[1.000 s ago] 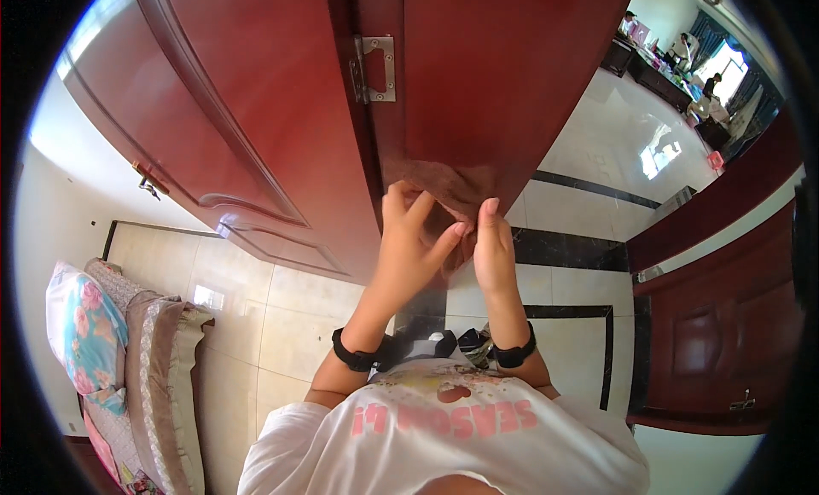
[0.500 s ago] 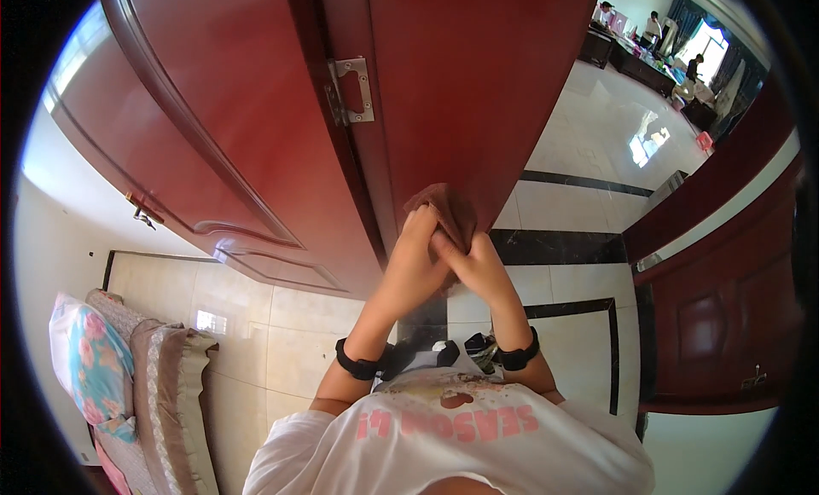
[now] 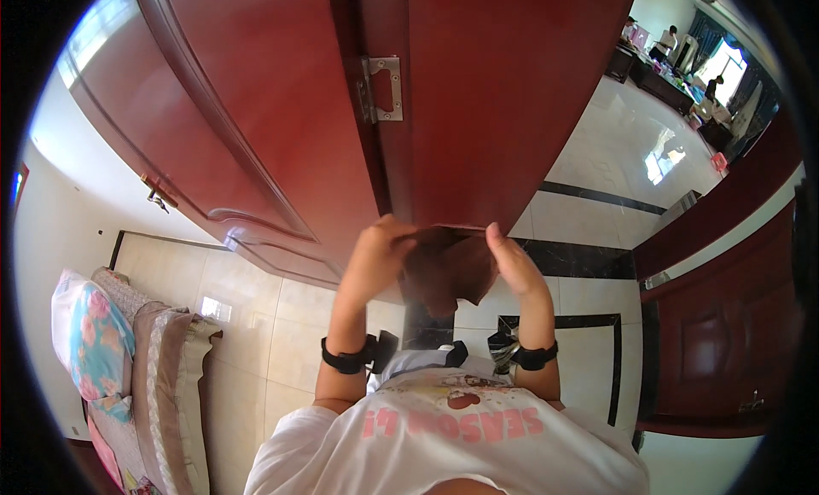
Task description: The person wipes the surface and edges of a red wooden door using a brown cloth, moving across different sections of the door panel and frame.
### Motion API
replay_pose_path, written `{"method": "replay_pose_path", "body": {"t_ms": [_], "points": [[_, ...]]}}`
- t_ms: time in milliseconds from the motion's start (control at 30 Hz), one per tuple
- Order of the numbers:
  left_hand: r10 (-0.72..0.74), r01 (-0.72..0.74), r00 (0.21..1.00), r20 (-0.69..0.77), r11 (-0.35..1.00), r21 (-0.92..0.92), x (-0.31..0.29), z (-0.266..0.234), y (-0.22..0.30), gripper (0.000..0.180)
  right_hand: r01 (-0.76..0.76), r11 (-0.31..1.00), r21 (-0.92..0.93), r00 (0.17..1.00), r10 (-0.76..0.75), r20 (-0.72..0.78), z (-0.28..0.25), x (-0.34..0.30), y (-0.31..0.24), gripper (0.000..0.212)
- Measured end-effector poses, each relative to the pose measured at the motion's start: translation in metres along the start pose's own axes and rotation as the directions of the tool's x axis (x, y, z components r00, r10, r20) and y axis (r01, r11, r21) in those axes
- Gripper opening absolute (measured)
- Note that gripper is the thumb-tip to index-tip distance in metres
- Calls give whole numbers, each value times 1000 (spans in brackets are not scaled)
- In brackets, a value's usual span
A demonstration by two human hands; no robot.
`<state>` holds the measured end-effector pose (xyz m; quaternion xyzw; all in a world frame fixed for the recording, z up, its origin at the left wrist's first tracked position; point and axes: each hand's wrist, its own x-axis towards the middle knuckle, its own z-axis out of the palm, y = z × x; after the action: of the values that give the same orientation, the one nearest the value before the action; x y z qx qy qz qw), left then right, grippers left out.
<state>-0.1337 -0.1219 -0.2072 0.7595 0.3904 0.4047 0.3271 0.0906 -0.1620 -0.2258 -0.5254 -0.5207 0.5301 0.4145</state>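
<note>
A brown cloth (image 3: 447, 269) hangs stretched between my two hands, its lower folds drooping loosely. My left hand (image 3: 378, 252) is closed on its left edge, partly smeared by motion. At the right edge, my right hand (image 3: 518, 263) pinches the cloth with the thumb pointing up. Just beyond the cloth is a dark red door frame (image 3: 503, 111). To its left the red panelled door (image 3: 247, 94) stands open, joined by a silver hinge (image 3: 386, 89).
A door handle with keys (image 3: 158, 194) juts out at the left. Below it is a bed (image 3: 162, 358) with a floral pillow (image 3: 95, 346). Another red door (image 3: 717, 350) is at the right. Several people are in the far room, beside a dark desk (image 3: 657, 79).
My hands, bunched together on the cloth before, have moved apart and spread it out. The cloth now hangs lower and wider. The view has shifted slightly.
</note>
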Motion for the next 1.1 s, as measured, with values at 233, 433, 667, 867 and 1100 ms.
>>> {"method": "replay_pose_path", "body": {"t_ms": [233,433,667,867,1100], "points": [[-215,109,974,-65,705,-701,1,-69,-46,15,468,407,784,829,-510,-230,-52,-17,-2,66],[197,77,980,12,-325,-943,7,0,-78,34,248,40,968,808,-560,-184,-4,21,54,66],[-78,-155,986,-148,-83,-984,7,-39,-44,32,332,199,922,878,-422,-225,-42,-7,36,90],[-43,-139,989,-145,116,-984,8,-41,-57,28,259,672,694,966,-177,-189,-66,2,48,52],[-271,-200,920,-285,301,-932,6,-37,-47,16,243,532,811,964,-41,-262,-74,-12,54,43]]}}
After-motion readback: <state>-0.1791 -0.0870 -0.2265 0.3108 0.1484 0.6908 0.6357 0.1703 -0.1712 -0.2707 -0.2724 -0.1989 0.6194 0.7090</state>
